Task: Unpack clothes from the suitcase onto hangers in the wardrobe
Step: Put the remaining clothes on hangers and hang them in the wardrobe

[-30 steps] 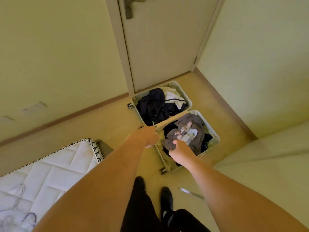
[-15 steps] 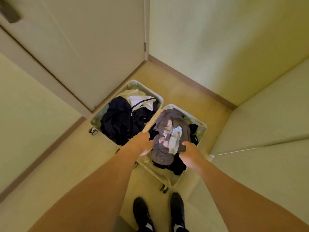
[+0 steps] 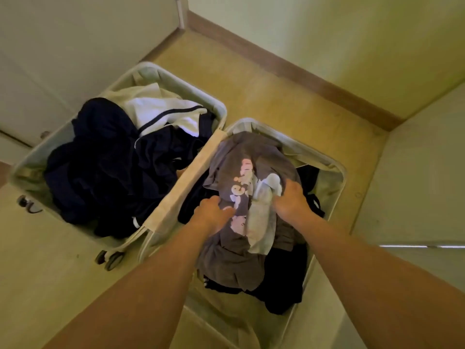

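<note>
Yellowish flooring [image 3: 264, 79] meets a wooden skirting board [image 3: 289, 69] running from 12 toward 3 o'clock, where an open suitcase [image 3: 221, 109] lies flat, its near end cut off at 6 o'clock. Dark clothes [image 3: 105, 167] and a white garment [image 3: 161, 109] fill the half at 9 o'clock. At centre, a grey printed top [image 3: 251, 152] heaps over dark items; its lettering is crumpled and unreadable. Left hand [image 3: 212, 215] and right hand [image 3: 292, 197] both clutch that top, fingertips buried in cloth
</note>
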Demonstrator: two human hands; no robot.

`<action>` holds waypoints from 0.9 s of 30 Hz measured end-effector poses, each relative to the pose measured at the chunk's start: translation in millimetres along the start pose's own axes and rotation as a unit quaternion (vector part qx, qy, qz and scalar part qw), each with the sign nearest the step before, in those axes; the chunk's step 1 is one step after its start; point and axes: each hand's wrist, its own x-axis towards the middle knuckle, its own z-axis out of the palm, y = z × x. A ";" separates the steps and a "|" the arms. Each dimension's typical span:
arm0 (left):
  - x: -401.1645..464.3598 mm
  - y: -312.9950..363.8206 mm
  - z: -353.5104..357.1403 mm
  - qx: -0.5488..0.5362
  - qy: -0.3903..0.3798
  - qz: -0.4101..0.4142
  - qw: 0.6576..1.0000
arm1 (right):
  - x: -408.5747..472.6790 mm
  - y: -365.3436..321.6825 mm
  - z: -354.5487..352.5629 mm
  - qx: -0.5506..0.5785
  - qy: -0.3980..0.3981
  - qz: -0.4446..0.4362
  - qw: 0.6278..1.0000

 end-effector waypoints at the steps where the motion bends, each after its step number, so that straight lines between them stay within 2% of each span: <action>1: 14.7 -1.4 9.6 -0.018 0.003 0.006 1.000 | 11.0 -0.4 3.3 -0.006 0.012 0.005 1.000; 3: 37.9 -1.8 24.2 -0.034 0.014 0.007 0.999 | 35.6 2.3 13.1 -0.021 0.022 0.014 0.999; 7: 63.3 -6.3 37.8 0.024 0.048 0.028 0.998 | 64.3 6.7 28.8 -0.135 0.043 0.017 0.990; 8: 66.6 -10.9 38.2 -0.004 0.053 0.039 0.998 | 66.6 5.4 30.0 -0.151 0.059 0.007 0.987; 10: 65.3 -17.4 35.7 -0.147 0.070 0.044 0.986 | 66.5 4.4 30.5 -0.138 0.106 -0.006 0.985; 12: 45.1 -15.6 27.6 -0.301 0.110 0.018 0.947 | 54.4 -0.2 29.6 -0.040 0.152 -0.015 0.987; 14: 15.0 -13.7 16.6 -0.447 0.124 -0.042 0.885 | 30.0 -9.9 26.8 0.125 0.169 -0.035 0.977; 17: -34.3 -12.8 -2.3 -0.624 0.056 -0.065 0.777 | -13.7 -33.3 19.0 0.273 0.170 -0.055 0.945; 18: -52.0 -13.3 -9.9 -0.642 0.033 -0.060 0.764 | -29.4 -42.7 14.4 0.320 0.169 -0.056 0.931; 22: -112.9 -24.7 -39.6 -0.614 -0.035 -0.047 0.787 | -97.9 -81.6 -3.6 0.449 0.138 -0.049 0.881; 25: -181.7 -38.9 -65.8 -0.573 -0.029 -0.039 0.818 | -167.3 -106.3 -22.5 0.477 0.108 -0.087 0.868; 27: -251.2 -49.7 -84.5 -0.561 0.005 -0.024 0.827 | -231.7 -122.0 -36.4 0.479 0.067 -0.111 0.868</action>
